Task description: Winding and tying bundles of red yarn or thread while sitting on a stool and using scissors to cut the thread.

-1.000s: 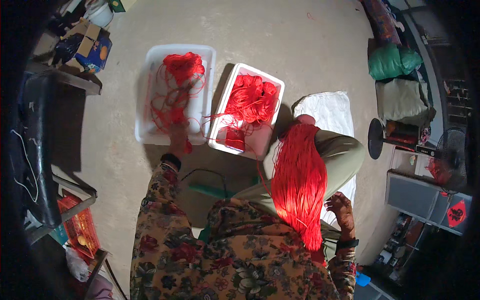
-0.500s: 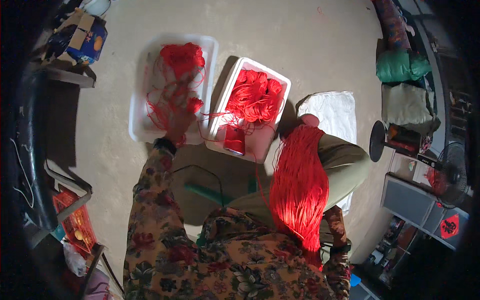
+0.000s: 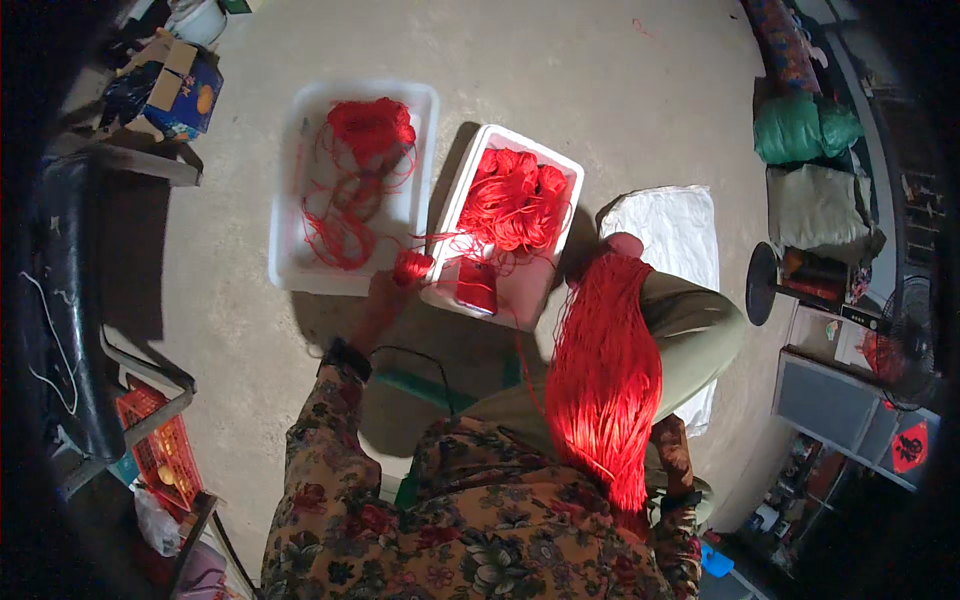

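Note:
My left hand (image 3: 382, 296) is closed around a small bundle of red cord (image 3: 413, 266), just off the near corner of the left white tray (image 3: 283, 235). In that tray lie a tangled red skein (image 3: 372, 130) and loose loops of cord. The tilted white tray (image 3: 572, 178) beside it holds red skeins (image 3: 512, 200) and a red spool (image 3: 477, 285). A long, thick hank of red cord (image 3: 605, 375) drapes over my right leg. My right hand (image 3: 672, 450) is beside the hank's lower part; its fingers are mostly hidden.
A white sack (image 3: 670, 225) lies on the floor right of the trays. At far right are a green bundle (image 3: 800, 128) and a fan (image 3: 908, 345). A black padded seat (image 3: 70, 320), an orange crate (image 3: 165, 445) and a blue box (image 3: 190, 100) line the left side.
My left hand has drawn back toward me and right, out of the left tray, with the red cord bundle. My right hand stays beside the hank.

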The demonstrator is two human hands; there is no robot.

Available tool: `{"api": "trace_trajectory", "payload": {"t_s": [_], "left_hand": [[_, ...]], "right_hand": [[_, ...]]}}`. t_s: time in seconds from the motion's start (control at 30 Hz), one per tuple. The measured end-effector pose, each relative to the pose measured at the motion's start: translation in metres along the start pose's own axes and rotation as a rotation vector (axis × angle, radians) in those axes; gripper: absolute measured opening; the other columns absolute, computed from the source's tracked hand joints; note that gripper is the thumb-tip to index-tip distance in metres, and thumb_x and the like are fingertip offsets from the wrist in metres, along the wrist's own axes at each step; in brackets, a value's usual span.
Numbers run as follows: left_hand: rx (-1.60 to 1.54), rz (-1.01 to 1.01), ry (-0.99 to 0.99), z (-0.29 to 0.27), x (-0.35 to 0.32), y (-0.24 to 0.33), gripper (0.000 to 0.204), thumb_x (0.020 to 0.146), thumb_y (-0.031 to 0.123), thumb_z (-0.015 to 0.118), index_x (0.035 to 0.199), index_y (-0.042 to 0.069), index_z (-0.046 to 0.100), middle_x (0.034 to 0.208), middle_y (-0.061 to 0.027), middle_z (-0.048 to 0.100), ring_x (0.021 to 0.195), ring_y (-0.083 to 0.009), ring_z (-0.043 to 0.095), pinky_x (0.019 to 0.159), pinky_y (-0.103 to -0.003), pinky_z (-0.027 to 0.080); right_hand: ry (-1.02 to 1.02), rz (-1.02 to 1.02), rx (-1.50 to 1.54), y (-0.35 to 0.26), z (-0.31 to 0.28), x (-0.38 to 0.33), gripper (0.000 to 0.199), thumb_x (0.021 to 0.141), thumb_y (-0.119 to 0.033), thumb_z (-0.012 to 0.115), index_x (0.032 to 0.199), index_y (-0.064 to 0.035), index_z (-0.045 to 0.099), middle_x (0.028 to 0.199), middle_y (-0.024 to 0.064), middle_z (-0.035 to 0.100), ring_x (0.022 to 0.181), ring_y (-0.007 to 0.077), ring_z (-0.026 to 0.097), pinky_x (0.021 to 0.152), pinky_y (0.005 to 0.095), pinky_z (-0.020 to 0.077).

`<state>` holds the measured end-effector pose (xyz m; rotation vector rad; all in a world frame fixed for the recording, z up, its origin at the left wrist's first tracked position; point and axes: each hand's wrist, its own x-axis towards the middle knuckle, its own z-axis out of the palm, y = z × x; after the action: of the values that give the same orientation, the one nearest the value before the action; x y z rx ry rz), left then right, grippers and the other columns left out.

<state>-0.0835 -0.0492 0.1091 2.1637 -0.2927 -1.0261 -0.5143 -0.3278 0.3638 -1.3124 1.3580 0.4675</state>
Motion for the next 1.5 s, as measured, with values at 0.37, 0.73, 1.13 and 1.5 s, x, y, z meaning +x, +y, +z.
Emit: {"api": "trace_trajectory", "payload": {"t_s": [0.37, 0.73, 1.13, 1.5], "left_hand": [[-0.004, 0.102, 0.093, 0.014, -0.022, 0.009, 0.039, 0.075, 0.039, 0.067, 0.084, 0.001, 0.067, 0.073, -0.0222, 0.065, 0.08, -0.036, 0.066, 0.064, -0.045, 0.049], [-0.422, -0.041, 0.099, -0.075, -0.069, 0.077, 0.029, 0.074, 0.025, 0.07, 0.09, 0.001, 0.067, 0.076, -0.0086, 0.067, 0.065, -0.0173, 0.062, 0.062, -0.035, 0.049], [-0.228, 0.405, -0.29, -0.022, -0.107, 0.028, 0.039, 0.085, 0.026, 0.06, 0.117, 0.005, 0.057, 0.106, -0.0099, 0.061, 0.069, -0.015, 0.057, 0.063, -0.035, 0.05], [0.095, -0.159, 0.581, -0.126, 0.036, -0.045, 0.033, 0.078, 0.035, 0.062, 0.074, 0.002, 0.061, 0.071, -0.0157, 0.064, 0.062, -0.0353, 0.062, 0.056, -0.046, 0.048]], "right_hand": [[0.061, -0.166, 0.077, 0.017, 0.0, -0.007, 0.036, 0.095, -0.023, 0.045, 0.126, -0.0041, 0.046, 0.106, 0.0076, 0.057, 0.078, 0.0112, 0.057, 0.069, 0.0242, 0.0483], [-0.01, -0.308, 0.187, 0.011, 0.007, -0.015, 0.029, 0.089, -0.025, 0.055, 0.111, -0.0054, 0.05, 0.093, 0.0071, 0.054, 0.073, 0.0158, 0.052, 0.06, 0.0277, 0.0432], [-0.032, -0.134, 0.236, 0.047, -0.005, 0.025, 0.06, 0.088, -0.037, 0.052, 0.133, -0.0014, 0.035, 0.123, 0.0152, 0.048, 0.103, 0.0255, 0.053, 0.083, 0.0396, 0.0459], [-0.02, -0.009, 0.246, 0.064, -0.001, 0.047, 0.054, 0.089, -0.038, 0.052, 0.127, -0.002, 0.039, 0.114, 0.0145, 0.051, 0.095, 0.0242, 0.055, 0.077, 0.0373, 0.0464]]}}
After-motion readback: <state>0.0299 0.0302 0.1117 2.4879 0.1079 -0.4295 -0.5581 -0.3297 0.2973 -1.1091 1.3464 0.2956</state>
